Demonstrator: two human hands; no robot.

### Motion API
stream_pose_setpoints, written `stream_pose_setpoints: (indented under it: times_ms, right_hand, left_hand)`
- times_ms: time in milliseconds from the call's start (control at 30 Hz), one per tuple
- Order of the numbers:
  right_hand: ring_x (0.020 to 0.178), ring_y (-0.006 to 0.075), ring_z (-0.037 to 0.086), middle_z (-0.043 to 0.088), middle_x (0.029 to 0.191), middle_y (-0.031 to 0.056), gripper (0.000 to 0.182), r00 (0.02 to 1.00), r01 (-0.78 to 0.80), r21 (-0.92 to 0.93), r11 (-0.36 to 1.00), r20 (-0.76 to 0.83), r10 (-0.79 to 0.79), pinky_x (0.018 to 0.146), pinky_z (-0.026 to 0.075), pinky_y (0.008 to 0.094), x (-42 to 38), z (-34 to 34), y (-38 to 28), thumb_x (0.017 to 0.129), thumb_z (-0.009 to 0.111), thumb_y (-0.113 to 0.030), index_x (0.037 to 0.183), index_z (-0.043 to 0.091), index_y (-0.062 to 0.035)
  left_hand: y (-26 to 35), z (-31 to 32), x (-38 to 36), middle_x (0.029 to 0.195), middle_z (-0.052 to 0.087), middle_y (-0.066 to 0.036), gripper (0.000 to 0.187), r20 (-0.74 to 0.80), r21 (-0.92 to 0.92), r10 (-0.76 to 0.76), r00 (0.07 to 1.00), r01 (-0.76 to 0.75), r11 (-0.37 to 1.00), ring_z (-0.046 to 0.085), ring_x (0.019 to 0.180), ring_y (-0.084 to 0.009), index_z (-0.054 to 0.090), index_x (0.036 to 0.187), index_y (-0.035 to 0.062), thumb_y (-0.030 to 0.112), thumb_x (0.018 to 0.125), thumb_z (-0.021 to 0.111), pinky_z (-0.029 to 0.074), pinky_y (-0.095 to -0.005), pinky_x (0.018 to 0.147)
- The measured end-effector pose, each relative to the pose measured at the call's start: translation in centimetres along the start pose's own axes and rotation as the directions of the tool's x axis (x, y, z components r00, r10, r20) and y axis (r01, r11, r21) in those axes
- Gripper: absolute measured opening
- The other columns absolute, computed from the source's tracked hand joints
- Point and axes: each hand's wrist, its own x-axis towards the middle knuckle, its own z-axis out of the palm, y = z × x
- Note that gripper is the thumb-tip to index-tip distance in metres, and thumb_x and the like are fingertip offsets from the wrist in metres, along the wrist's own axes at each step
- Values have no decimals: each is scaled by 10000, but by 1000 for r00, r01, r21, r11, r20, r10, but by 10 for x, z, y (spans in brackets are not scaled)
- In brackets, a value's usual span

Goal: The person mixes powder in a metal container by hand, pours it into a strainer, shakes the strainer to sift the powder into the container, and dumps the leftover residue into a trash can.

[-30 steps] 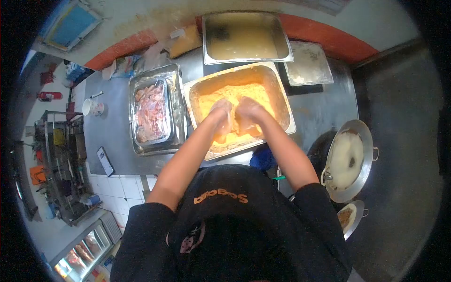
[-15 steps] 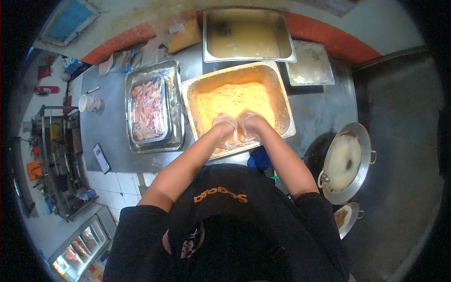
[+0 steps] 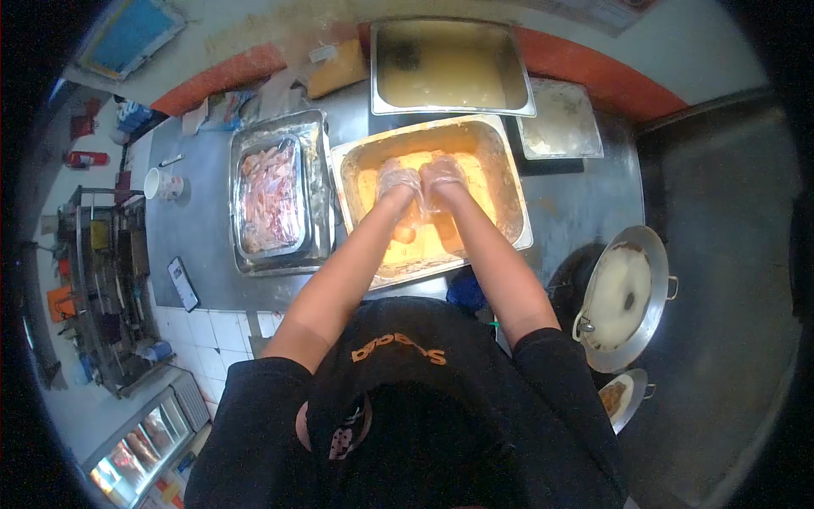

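Note:
A deep metal pan (image 3: 519,188) holds yellow-orange powder that looks like flour or breading (image 3: 480,180). Both my hands are inside it, side by side, in clear plastic gloves. My left hand (image 3: 398,180) and my right hand (image 3: 443,173) press into the powder toward the far side. Their fingers are partly buried, so whether they grip anything does not show. Nearer to me in the pan, by my wrists, lie a coated lump (image 3: 404,235) and another shape too blurred to name.
On the left, a tray of raw meat pieces (image 3: 271,199) sits inside a larger metal tray (image 3: 320,229). Behind my pan stands a pan of cloudy liquid (image 3: 449,76). A cup (image 3: 163,185) and phone (image 3: 182,284) lie farther left. Two round pans, one large (image 3: 660,280), are at right.
Both hands have moved forward, from the near side of the pan toward its far side. The powder there has been pushed about, and a lump now shows near the front.

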Motion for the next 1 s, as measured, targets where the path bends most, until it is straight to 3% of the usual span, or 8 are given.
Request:
stream_pose_setpoints:
  times_ms: [67,267,367,500,600,733,833,1000]
  right_hand:
    - [918,302,633,650,920,212,274,985,85,75,994,144,-96,768,486,367,-9,-2,1,755,514,-241,816,686,-37]
    - [802,315,629,653,856,201,276,964,-179,136,975,224,145,707,484,400,-69,-80,23,755,548,-250,822,670,-12]
    - [822,315,632,650,893,210,255,874,342,-50,938,384,-298,733,484,399,-69,-37,23,739,570,-224,851,678,-21]
    - [668,216,579,628,774,109,186,899,97,348,932,371,-232,574,449,361,-65,7,17,768,583,-183,867,664,-48]
    - [611,171,528,589,726,68,167,956,-222,638,737,290,37,520,424,341,-67,-22,18,790,577,-177,875,647,-52]
    - [777,269,638,663,852,150,258,961,-255,135,957,143,236,670,493,366,-42,-56,27,846,478,-179,947,658,-25]
    - [894,327,639,646,1000,207,278,984,92,-145,985,168,-67,751,496,394,-23,-27,17,838,493,-174,1002,636,-1]
    - [1004,245,585,594,1160,178,353,937,-336,685,646,310,160,812,480,378,-47,-37,7,815,559,-157,1138,580,-17]
  left_hand:
    - [-9,-3,-2,1254,513,-217,447,248,-478,4,969,119,870,483,1178,-341,507,1219,-17,174,815,532,400,-390,974]
    - [-17,-34,-30,1234,546,-217,455,185,382,308,933,-357,852,520,1142,-288,561,1186,-19,216,797,563,397,-405,967]
    - [-9,-28,-38,1198,567,-224,437,801,564,-96,590,-692,450,526,1131,-309,614,1111,-25,252,774,574,396,-409,960]
    - [24,-35,-75,1196,549,-254,497,620,303,-134,773,-78,950,526,1114,-392,589,1126,-33,269,731,614,409,-417,947]
    - [-30,0,-45,985,602,-276,437,236,337,74,969,-153,929,605,960,-349,564,1113,-10,268,777,593,473,-387,841]
    - [2,-36,-27,1213,538,-240,617,240,104,-36,970,11,995,501,1160,-344,408,1300,-21,232,773,604,370,-377,997]
    - [-10,-17,-4,1194,553,-217,581,196,243,1,981,-49,969,510,1146,-334,423,1302,-7,217,794,592,373,-363,1001]
    - [-6,-20,-21,1161,587,-197,471,158,125,91,983,-111,986,555,1094,-296,529,1221,60,264,811,642,434,-350,924]
